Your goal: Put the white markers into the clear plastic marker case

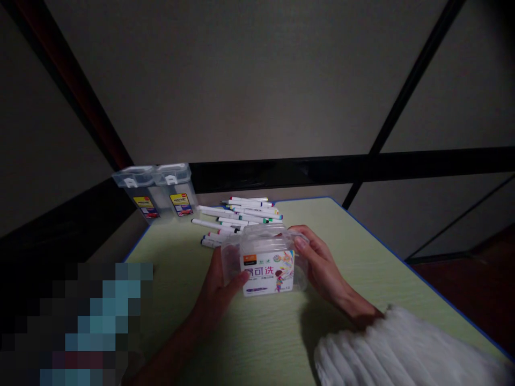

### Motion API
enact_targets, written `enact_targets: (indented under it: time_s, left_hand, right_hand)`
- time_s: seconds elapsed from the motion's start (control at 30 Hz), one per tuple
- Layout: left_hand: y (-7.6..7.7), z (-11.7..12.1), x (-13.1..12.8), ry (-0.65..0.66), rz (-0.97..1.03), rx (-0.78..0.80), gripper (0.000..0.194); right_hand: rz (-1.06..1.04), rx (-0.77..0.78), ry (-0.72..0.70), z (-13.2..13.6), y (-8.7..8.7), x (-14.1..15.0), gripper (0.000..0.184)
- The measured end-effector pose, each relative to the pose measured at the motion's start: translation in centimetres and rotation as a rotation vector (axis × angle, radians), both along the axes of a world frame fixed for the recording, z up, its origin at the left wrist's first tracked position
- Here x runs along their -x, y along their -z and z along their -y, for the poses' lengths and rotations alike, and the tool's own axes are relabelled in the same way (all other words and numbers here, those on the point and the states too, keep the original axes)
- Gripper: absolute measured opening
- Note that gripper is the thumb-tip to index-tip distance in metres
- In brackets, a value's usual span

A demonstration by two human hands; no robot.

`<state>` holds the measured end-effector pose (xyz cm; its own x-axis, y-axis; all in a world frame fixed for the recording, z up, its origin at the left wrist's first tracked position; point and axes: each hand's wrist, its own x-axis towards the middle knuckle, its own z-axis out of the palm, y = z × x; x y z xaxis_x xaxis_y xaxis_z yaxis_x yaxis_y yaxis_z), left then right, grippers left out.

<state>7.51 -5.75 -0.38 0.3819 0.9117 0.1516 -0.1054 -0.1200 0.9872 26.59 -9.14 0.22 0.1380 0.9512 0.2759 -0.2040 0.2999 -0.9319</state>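
Observation:
A clear plastic marker case [267,245] with a white printed label is held between both hands above the table. My left hand [219,287] grips its left side, the thumb pressed over the label's edge. On the right, my right hand [317,257] wraps round the upper right corner, thumb on the near side and fingers behind. The far sides of the case and some fingertips are hidden. Just beyond it lies a loose pile of white markers [245,214] with caps of several colours.
Two clear lidded boxes [139,198] with yellow and blue labels stand side by side at the table's back left corner. The pale green table [346,241] has a blue edge. Behind it rises a grey panelled wall [261,80] with dark strips.

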Motion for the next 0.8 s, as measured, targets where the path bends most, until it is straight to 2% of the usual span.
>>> enact_targets:
  time_s: [0.23,0.6,0.8]
  left_hand:
    - [-0.39,0.1,-0.16,0.021,0.019,-0.013,0.037]
    - [-0.46,0.24,-0.36,0.022,0.044,0.059,0.038]
    - [-0.2,0.2,-0.52,0.048,0.053,0.144,0.034]
  right_hand:
    - [-0.015,-0.002,-0.006,-0.25,0.14,-0.04,0.02]
    - [0.007,0.026,0.003,-0.26,0.4,0.01,0.02]
    - [0.114,-0.014,0.153,-0.12,-0.17,0.12,0.017]
